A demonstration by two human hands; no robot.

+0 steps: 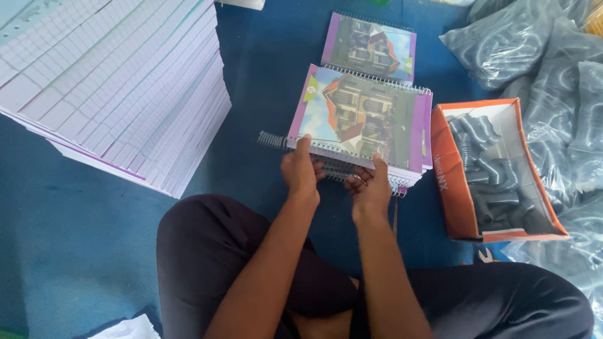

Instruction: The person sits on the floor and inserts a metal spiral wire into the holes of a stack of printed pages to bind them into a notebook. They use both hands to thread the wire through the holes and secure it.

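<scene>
Both hands at the near edge of the top notebook (pixel 359 119), on a stack on the blue floor. Left hand (pixel 300 172) pinching the cover's near-left edge, thumb on top. Right hand (pixel 369 188) curled around the wire coil (pixel 314 157) under that edge. Coil jutting out left, likely only partly threaded. Risks: skipped holes, snagged or bent loops, torn punched paper if twisted crooked; stack sliding if pushed.
</scene>
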